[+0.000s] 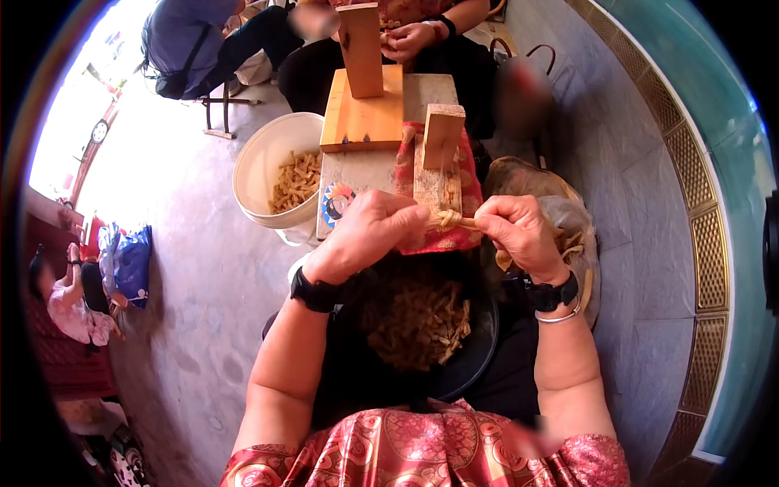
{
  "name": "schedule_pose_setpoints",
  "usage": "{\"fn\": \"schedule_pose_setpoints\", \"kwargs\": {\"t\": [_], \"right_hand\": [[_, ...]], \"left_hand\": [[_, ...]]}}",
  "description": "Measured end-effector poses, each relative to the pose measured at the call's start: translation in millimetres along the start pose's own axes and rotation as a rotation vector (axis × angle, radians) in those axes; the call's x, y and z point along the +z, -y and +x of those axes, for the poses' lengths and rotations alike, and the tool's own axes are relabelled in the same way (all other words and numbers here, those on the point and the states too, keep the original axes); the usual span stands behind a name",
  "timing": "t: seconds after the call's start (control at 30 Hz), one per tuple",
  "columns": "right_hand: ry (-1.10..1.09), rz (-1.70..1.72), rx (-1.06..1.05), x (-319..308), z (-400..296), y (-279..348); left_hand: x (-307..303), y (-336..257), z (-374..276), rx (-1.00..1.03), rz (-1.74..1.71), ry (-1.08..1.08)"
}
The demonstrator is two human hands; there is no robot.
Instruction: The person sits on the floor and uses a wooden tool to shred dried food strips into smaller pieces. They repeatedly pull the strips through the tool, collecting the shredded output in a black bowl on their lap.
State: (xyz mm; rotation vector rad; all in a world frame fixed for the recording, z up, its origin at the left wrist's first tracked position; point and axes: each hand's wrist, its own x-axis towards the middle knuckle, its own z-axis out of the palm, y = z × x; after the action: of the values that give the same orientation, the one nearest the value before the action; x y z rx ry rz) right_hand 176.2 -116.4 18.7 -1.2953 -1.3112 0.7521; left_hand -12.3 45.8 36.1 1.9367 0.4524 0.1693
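Note:
A tan, pliable strip with a knot [449, 218] in its middle is stretched between my two hands. My left hand [371, 230] pinches its left end, and my right hand [517, 234] grips the other end between thumb and fingers. Just beyond the knot, a small wooden stand with an upright block [443, 137] rests on a red patterned cloth [406, 159]. The cloth lies over a low, pale table [362, 167]. Below my hands, a dark basin [489, 347] on or between my legs holds many similar tan pieces [420, 322].
A white bucket [251, 161] with tan pieces stands left of the table. A larger wooden stand [362, 115] sits farther back, before a co-worker's hand [411, 41]. At right, a plastic bag [575, 210] holds strips beside the tiled wall [657, 255]. Another person [188, 49] sits far left.

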Motion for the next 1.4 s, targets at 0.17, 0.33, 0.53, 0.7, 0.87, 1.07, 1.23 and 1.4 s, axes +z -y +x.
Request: {"fn": "schedule_pose_setpoints", "kwargs": {"t": [0.17, 0.33, 0.53, 0.7, 0.87, 1.07, 1.23, 1.4], "right_hand": [[0.034, -0.154, -0.060, 9, 2, -22], [0.035, -0.176, 0.115, -3, 11, -10], [-0.297, -0.500, 0.004, 8, 37, -28], [-0.390, -0.795, 0.008, 18, 48, -45], [-0.320, -0.913, 0.062, 16, 42, -52], [-0.468, -0.941, 0.016, 33, 41, -35], [-0.481, -0.984, 0.031, 29, 48, -52], [-0.367, -0.549, 0.019, 11, 33, -51]], "left_hand": [[32, 11, 3, 0.342, 0.187, -0.011], [13, 10, 12, 0.222, 0.293, 0.072], [18, 27, 44, 0.226, 0.382, -0.409], [22, 41, 57, 0.183, 0.502, -0.447], [33, 22, 36, 0.125, 0.671, -0.389], [46, 22, 27, 0.131, 0.738, -0.553], [39, 29, 38, 0.149, 0.782, -0.665], [35, 3, 15, 0.097, 0.816, -0.274]]}}
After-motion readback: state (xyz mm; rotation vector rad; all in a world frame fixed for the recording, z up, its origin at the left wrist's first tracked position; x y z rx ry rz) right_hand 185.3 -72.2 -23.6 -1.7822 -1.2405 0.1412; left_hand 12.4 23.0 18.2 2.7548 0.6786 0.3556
